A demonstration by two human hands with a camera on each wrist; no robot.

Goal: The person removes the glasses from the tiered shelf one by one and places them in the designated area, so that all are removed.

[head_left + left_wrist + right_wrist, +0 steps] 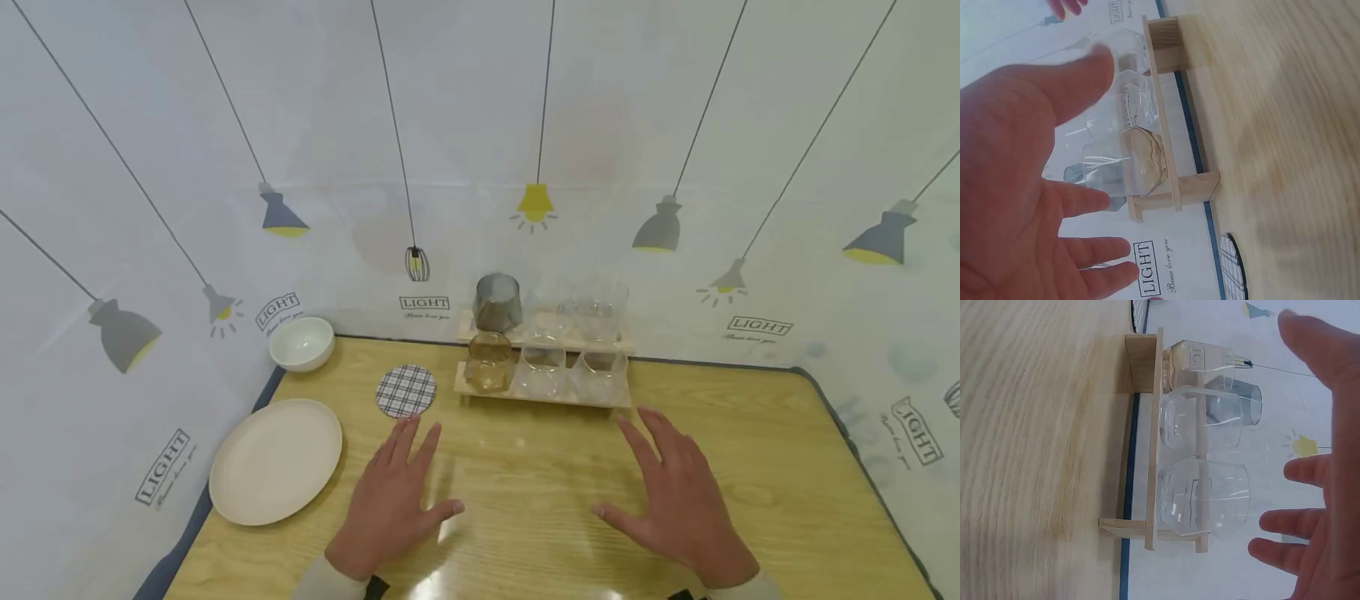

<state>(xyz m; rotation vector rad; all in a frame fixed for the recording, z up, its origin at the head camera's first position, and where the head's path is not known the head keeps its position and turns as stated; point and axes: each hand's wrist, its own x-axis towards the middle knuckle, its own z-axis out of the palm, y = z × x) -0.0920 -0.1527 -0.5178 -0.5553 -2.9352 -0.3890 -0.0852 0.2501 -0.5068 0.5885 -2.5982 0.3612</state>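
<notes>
My left hand (392,502) hovers above the table with fingers spread and holds nothing; the round checked coaster (406,391) lies just beyond its fingertips. Opposite it, my right hand (675,500) is also spread, its palm turned inward and no object in it. Beyond both hands stands a two-tier wooden rack (543,397) with several glasses. On the front tier are an amber glass (489,363) and two clear glasses, one in the middle (542,372) and one at the right (599,377). A smoky grey glass (497,304) sits on the back tier beside clear glasses (602,310).
To the left lies a large beige oval plate (276,462). Behind it, at the table's back left corner, is a small white bowl (302,344). A cloth printed with lamps (480,125) hangs behind and around the wooden table (525,500).
</notes>
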